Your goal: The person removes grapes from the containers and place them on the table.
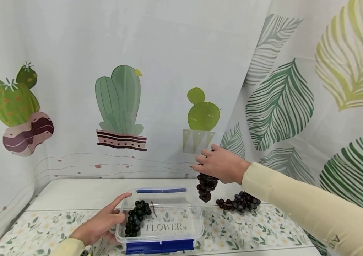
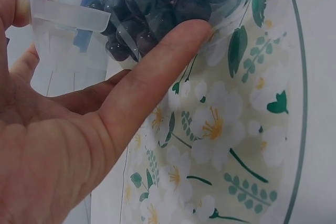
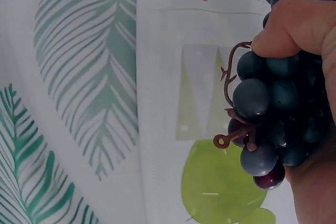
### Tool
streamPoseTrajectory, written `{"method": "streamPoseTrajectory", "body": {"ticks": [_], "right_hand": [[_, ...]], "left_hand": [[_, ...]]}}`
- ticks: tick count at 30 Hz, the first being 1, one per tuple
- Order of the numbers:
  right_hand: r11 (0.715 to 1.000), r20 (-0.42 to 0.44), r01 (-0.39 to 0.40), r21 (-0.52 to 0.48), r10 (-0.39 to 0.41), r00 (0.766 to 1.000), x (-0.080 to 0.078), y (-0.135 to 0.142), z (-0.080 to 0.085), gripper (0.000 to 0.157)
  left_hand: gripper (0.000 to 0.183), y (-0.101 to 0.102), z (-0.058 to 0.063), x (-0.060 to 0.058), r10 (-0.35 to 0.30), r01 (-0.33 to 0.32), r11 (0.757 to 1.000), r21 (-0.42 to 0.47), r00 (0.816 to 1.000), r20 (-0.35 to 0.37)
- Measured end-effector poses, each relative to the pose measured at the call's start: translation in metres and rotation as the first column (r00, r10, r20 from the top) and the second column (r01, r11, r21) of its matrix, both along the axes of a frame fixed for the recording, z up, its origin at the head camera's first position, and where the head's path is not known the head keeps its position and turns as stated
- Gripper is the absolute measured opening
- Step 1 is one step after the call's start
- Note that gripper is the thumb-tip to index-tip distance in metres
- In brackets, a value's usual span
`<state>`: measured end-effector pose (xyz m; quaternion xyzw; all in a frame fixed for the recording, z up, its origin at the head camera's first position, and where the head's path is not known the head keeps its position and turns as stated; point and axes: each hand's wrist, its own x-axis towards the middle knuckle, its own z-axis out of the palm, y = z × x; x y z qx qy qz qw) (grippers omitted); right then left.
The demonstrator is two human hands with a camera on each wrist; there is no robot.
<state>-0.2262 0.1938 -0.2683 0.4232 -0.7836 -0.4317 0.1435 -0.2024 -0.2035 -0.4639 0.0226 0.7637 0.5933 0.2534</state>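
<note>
My right hand (image 1: 218, 164) grips a bunch of dark grapes (image 1: 207, 186) in the air, right of a clear plastic box. Its brown stem (image 3: 231, 82) and upper grapes show beside the thumb in the right wrist view. The clear box (image 1: 197, 213) has blue clips and the word FLOWER on it. Inside, at its left end, lies another bunch of dark grapes (image 1: 134, 220). My left hand (image 1: 99, 222) rests against the box's left side, fingers fairly straight. In the left wrist view its thumb (image 2: 157, 72) reaches along the clear wall beside the grapes.
A further bunch of dark purple grapes (image 1: 240, 202) lies on the table to the right of the box. A floral runner (image 1: 248, 231) crosses the white table (image 1: 82, 193). Behind hangs a curtain (image 1: 165, 71) printed with cacti and leaves.
</note>
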Motion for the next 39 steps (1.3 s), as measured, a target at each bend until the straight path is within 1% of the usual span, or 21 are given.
{"method": "streamPoseTrajectory", "body": {"ticks": [2, 7, 12, 16, 25, 29, 34, 39], "right_hand": [[1.000, -0.002, 0.002, 0.005, -0.002, 1.000, 0.000, 0.003, -0.002, 0.063], [1.000, 0.000, -0.004, -0.007, 0.004, 1.000, 0.001, 0.010, -0.007, 0.057], [1.000, 0.002, 0.008, -0.007, -0.008, 1.000, 0.000, 0.017, -0.015, 0.056], [1.000, 0.018, 0.018, -0.006, -0.018, 1.000, 0.000, 0.022, -0.021, 0.055], [0.998, 0.047, 0.063, 0.009, -0.064, 0.997, 0.002, 0.027, -0.038, 0.064], [0.997, 0.047, 0.076, -0.006, -0.076, 0.996, 0.003, 0.028, -0.044, 0.061], [0.996, 0.036, 0.085, -0.019, -0.084, 0.996, 0.004, 0.028, -0.054, 0.062], [0.994, 0.057, 0.109, -0.022, -0.108, 0.993, 0.006, 0.028, -0.064, 0.062]], "left_hand": [[0.089, 0.000, 0.000, 0.000, 0.003, -0.003, 1.000, -0.003, 1.000, -0.003], [0.090, 0.002, 0.002, 0.001, 0.009, -0.009, 1.000, -0.013, 1.000, -0.007], [0.089, 0.002, 0.002, 0.001, 0.009, -0.009, 1.000, -0.015, 1.000, -0.007], [0.089, 0.002, 0.002, 0.001, 0.006, -0.006, 1.000, -0.012, 1.000, -0.005], [0.089, 0.002, 0.003, 0.002, 0.006, -0.006, 1.000, -0.002, 1.000, 0.003], [0.090, 0.002, 0.003, 0.002, 0.008, -0.008, 1.000, -0.002, 1.000, -0.001], [0.092, 0.001, 0.001, 0.001, 0.021, -0.021, 1.000, -0.010, 1.000, -0.009], [0.091, 0.001, 0.001, 0.000, 0.018, -0.018, 1.000, -0.010, 1.000, -0.007]]}}
